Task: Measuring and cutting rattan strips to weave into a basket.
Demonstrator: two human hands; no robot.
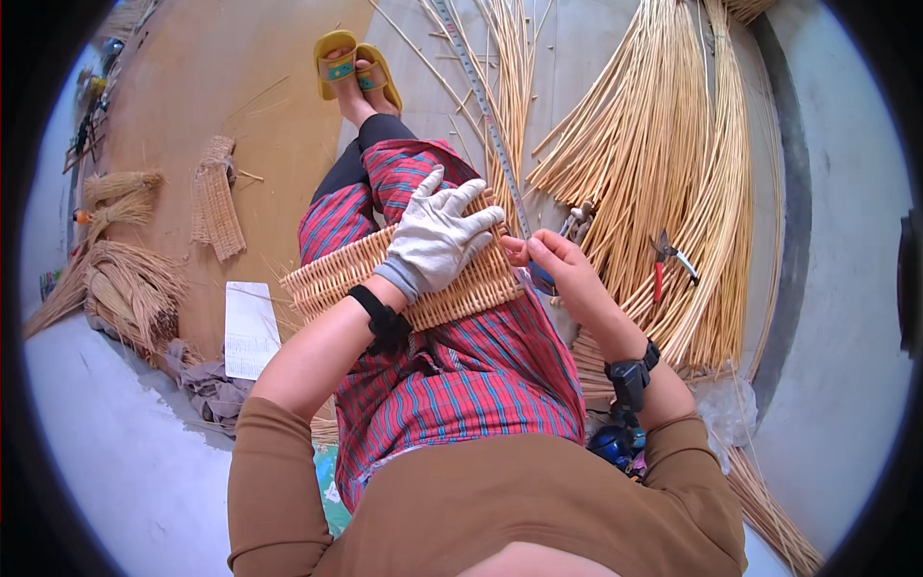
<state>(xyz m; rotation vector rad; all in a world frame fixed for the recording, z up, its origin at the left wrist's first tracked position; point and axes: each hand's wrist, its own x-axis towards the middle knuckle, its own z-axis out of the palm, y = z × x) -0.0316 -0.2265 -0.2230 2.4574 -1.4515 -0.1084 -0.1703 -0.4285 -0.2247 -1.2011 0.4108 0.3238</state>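
On the floor (279,125) at left I see 1 woven strip (217,207). Across the sitter's lap (457,399) lies a wicker panel (336,279), the gloved left hand (437,238) flat on it, fingers apart. The right hand (574,277) has fingers clamped on a tape measure (494,135); farther right, 1 cutter (658,283) rests on pale rods (630,125).

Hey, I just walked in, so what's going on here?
A seated person has a woven panel across the lap, the gloved left hand spread over it. The bare right hand holds a tape measure near the panel's right end, its blade extended away from the body. Pruning shears lie on loose sticks at the right.
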